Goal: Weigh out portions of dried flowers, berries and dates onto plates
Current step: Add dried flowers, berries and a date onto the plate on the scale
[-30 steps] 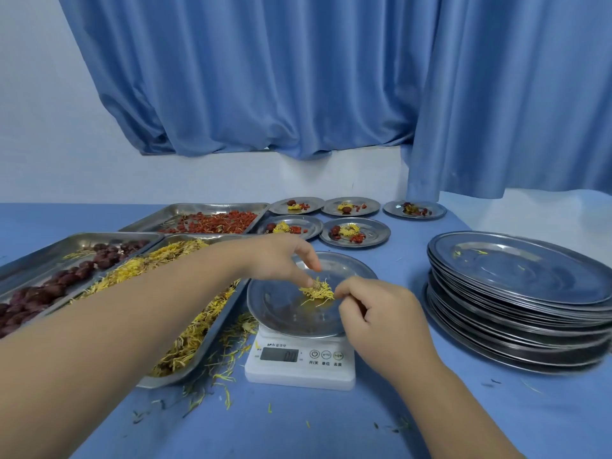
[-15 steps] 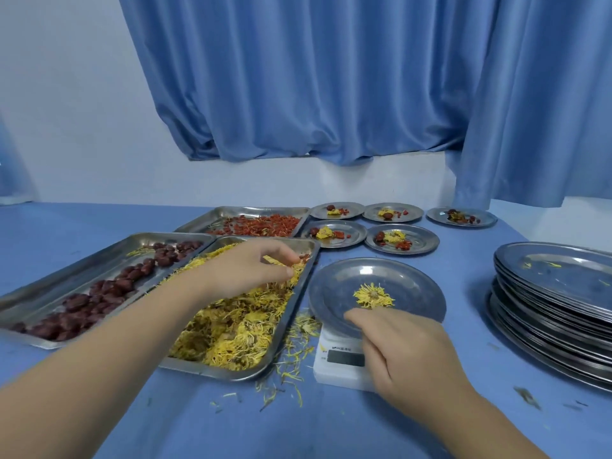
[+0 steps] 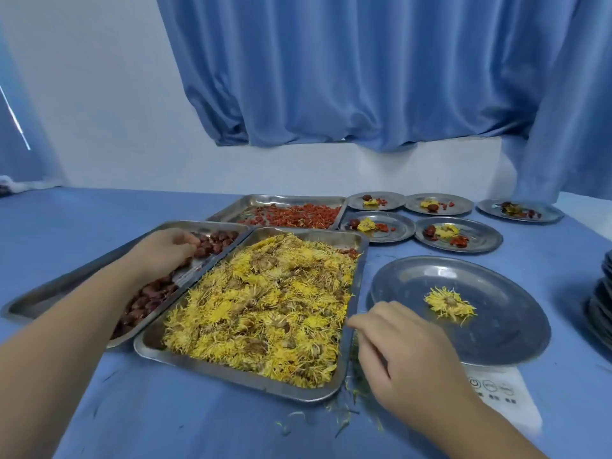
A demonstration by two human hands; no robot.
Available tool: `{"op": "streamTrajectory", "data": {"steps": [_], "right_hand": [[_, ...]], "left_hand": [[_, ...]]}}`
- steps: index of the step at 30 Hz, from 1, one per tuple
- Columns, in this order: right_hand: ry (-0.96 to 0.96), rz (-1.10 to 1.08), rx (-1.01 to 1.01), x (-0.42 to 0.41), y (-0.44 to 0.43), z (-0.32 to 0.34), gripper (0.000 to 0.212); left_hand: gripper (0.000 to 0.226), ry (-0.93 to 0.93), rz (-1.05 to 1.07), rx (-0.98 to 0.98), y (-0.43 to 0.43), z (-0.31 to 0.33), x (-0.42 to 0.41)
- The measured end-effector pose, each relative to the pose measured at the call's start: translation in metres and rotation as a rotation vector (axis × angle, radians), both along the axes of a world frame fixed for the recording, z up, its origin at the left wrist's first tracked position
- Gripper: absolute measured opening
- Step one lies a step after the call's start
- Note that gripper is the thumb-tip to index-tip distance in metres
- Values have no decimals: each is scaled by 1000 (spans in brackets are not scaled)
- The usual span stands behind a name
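Left hand (image 3: pixel 165 251) curls among the dates (image 3: pixel 217 242), well left of the weighing plate (image 3: pixel 506 329); whether it pinches one I cannot tell. Right hand (image 3: pixel 409 356) hangs loose and empty just left of that plate. Best lift one date cleanly and set it gently beside the flower (image 3: pixel 448 303) on the plate.

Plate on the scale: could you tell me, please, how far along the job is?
Done: five plates filled at the back. In hand: the plate on the scale holds only a flower; the left hand is in the date tray. Left: dates, berries, the stacked plates.
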State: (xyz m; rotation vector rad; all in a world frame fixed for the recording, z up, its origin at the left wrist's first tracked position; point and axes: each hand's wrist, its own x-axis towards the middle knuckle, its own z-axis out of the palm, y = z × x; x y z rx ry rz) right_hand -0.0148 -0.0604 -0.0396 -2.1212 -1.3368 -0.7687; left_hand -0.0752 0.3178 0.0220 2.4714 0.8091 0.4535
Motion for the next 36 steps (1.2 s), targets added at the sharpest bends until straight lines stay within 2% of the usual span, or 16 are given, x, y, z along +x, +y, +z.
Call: {"op": "streamTrajectory", "data": {"steps": [4,7,10,13,17,20,25,28,31,33,36], "right_hand": [[37,-1,16,4,3,0,25],[15,-5,41,6,3,0,25],[-14,1,66,6,3,-1,25],[-28,4,71,6,3,-1,25],[-21,2,92,7,2,-1,23],[9,12,120,6,0,-1,23],[135,20,244,2,-2,2,24],[242,-18,393,2,-10,7,20],[536,-51,654,7,-22,15,28],[698,-80,869,14,-31,23,29],[822,-117,1096,24,-44,33,26]], "left_hand": [[34,379,-26,102,25,-21,-2],[46,459,-10,149,30,-25,1],[48,488,8,173,35,-27,2],[38,423,32,172,39,-30,2],[14,241,46,122,34,-31,1],[12,33,6,79,17,-24,7],[19,-187,-224,-22,-42,1,24],[23,-237,-352,-57,-88,14,37],[24,-235,-477,-83,-136,19,50],[26,-172,-571,-74,-167,19,60],[28,-46,-722,-63,-209,14,74]]}}
